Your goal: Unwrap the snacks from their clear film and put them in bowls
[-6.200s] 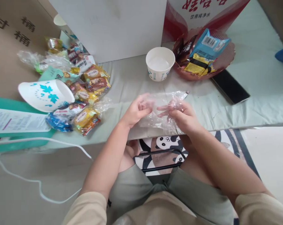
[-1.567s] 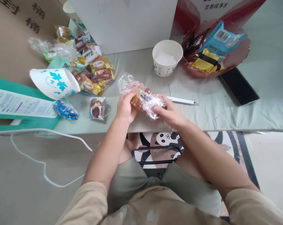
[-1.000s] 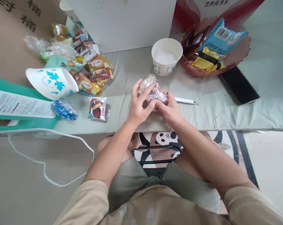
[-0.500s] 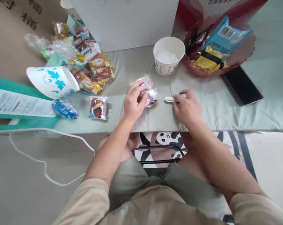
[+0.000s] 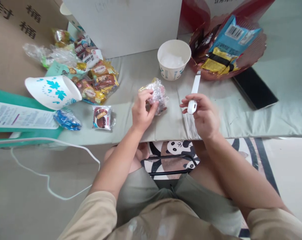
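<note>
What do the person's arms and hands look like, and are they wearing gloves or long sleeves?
No gloves and no long sleeves. The left hand and the right hand are bare, with no rings, watch or bracelet showing. Both forearms are bare too. Short beige sleeves cover only the upper arms, ending near the elbows. The shirt looks plain and loose.

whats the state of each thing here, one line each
left hand: fingers closed on the clear bag
clear bag: bunched, snacks inside, resting on the table
right hand: holding the white tool
white tool: lifted, tip pointing away
paper bowl: upright
paper cup: on its side
phone: flat, screen dark
</note>
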Demonstrator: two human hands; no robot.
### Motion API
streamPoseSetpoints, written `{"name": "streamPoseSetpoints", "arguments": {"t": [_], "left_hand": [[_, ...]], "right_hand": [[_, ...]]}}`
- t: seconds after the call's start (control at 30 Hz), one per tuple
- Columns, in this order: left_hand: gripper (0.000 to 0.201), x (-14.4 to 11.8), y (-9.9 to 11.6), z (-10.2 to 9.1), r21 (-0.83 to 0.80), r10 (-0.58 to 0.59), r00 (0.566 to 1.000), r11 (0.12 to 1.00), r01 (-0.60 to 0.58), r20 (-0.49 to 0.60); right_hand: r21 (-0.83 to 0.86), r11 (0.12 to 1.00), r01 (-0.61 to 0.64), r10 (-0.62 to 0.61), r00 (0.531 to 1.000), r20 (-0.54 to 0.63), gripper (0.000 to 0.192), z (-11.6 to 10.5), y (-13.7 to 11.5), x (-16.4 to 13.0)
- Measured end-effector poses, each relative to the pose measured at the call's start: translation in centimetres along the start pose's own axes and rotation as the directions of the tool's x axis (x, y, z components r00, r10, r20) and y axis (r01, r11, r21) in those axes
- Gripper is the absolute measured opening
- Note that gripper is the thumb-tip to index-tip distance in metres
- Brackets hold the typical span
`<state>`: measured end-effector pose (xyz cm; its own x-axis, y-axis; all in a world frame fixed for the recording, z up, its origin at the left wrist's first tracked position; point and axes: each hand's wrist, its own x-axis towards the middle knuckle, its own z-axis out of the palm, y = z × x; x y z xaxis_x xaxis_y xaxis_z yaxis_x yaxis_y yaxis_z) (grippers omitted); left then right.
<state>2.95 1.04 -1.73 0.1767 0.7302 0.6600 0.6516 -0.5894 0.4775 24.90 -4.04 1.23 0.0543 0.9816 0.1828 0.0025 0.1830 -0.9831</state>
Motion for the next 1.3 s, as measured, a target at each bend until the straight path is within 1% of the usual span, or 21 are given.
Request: {"name": "streamPoseSetpoints", "arguments": {"t": [0.03, 0.1, 0.17, 0.2, 0.23, 0.27, 0.33, 0.47, 0.5, 0.67, 0.77, 0.87, 0.97, 1.07, 1.1, 1.17, 1.23, 1.3], "left_hand": [[0.025, 0.1, 0.1, 0.0, 0.009, 0.001, 1.0, 1.0, -0.001, -0.004], [0.022, 0.2, 0.3, 0.0, 0.037, 0.022, 1.0, 0.999, -0.022, -0.004], [0.02, 0.3, 0.6, 0.0, 0.046, 0.06, 0.998, 0.997, -0.06, 0.003], [0.019, 0.4, 0.7, -0.1, 0.04, 0.077, 0.997, 0.996, -0.078, 0.009], [0.018, 0.4, 0.7, -0.1, 0.034, 0.091, 0.996, 0.995, -0.092, 0.019], [0.019, 0.3, 0.8, -0.2, 0.029, 0.099, 0.995, 0.995, -0.1, 0.032], [0.02, 0.2, 0.7, -0.3, 0.025, 0.096, 0.994, 0.995, -0.098, 0.056], [0.024, 0.0, 0.4, -0.4, -0.002, 0.068, 0.995, 0.998, -0.068, 0.079], [0.024, 0.0, 0.3, -0.4, -0.012, 0.063, 0.994, 0.998, -0.062, 0.086], [0.026, -0.1, 0.1, -0.2, -0.033, 0.036, 0.993, 0.999, -0.032, 0.113], [0.027, -0.1, 0.2, -0.2, -0.018, 0.072, 0.992, 0.997, -0.07, 0.107], [0.027, -0.1, 0.3, -0.4, -0.016, 0.136, 0.987, 0.991, -0.136, 0.09], [0.024, 0.0, 0.2, -0.9, -0.012, 0.152, 0.987, 0.988, -0.152, 0.06], [0.021, 0.0, 0.0, -1.4, -0.021, 0.105, 0.994, 0.994, -0.106, -0.021], [0.021, 0.0, -0.1, -1.6, -0.035, 0.069, 0.996, 0.997, -0.071, -0.058], [0.022, 0.1, -0.5, -2.0, -0.081, -0.044, 0.99, 0.996, 0.033, -0.133], [0.027, 0.1, -1.3, -2.1, -0.145, -0.187, 0.962, 0.977, 0.16, -0.199], [0.035, 0.0, -2.4, -1.9, -0.195, -0.318, 0.915, 0.942, 0.275, -0.247]], "right_hand": [[0.008, 1.0, 0.005, -0.005, 1.0, -0.002, 0.025, 0.2, 0.0, -0.1], [-0.051, 0.999, 0.018, -0.02, 0.999, -0.038, 0.024, 0.6, -0.1, -0.2], [-0.12, 0.993, 0.014, -0.023, 0.997, -0.075, 0.018, 1.0, -0.3, -0.3], [-0.127, 0.992, 0.005, -0.016, 0.996, -0.083, 0.015, 1.2, -0.3, -0.3], [-0.112, 0.994, -0.006, -0.003, 0.997, -0.079, 0.018, 1.4, -0.3, -0.3], [-0.084, 0.996, -0.018, 0.012, 0.997, -0.074, 0.025, 1.6, -0.3, -0.3], [-0.033, 0.998, -0.058, 0.056, 0.997, -0.06, 0.034, 1.8, -0.2, -0.2], [0.028, 0.975, -0.218, 0.219, 0.976, -0.007, 0.02, 1.8, -0.2, -0.1], [0.035, 0.969, -0.246, 0.246, 0.969, 0.013, 0.02, 1.9, -0.3, -0.1], [0.003, 0.948, -0.317, 0.316, 0.945, 0.088, 0.042, 2.9, -0.8, -0.2], [0.001, 0.917, -0.399, 0.395, 0.909, 0.129, 0.052, 3.7, -1.0, -0.1], [-0.045, 0.889, -0.456, 0.458, 0.877, 0.149, 0.054, 4.1, -0.9, 0.1], [-0.119, 0.885, -0.45, 0.464, 0.877, 0.129, 0.053, 3.9, -0.8, 0.3], [-0.21, 0.885, -0.415, 0.448, 0.883, 0.14, 0.05, 3.6, -0.8, 0.3], [-0.244, 0.882, -0.403, 0.445, 0.883, 0.151, 0.049, 3.5, -0.9, 0.3], [-0.304, 0.874, -0.38, 0.444, 0.878, 0.178, 0.046, 3.4, -1.1, 0.3], [-0.344, 0.867, -0.362, 0.444, 0.873, 0.201, 0.045, 3.2, -1.2, 0.2], [-0.364, 0.868, -0.338, 0.432, 0.875, 0.218, 0.044, 2.9, -1.1, 0.2]]}}
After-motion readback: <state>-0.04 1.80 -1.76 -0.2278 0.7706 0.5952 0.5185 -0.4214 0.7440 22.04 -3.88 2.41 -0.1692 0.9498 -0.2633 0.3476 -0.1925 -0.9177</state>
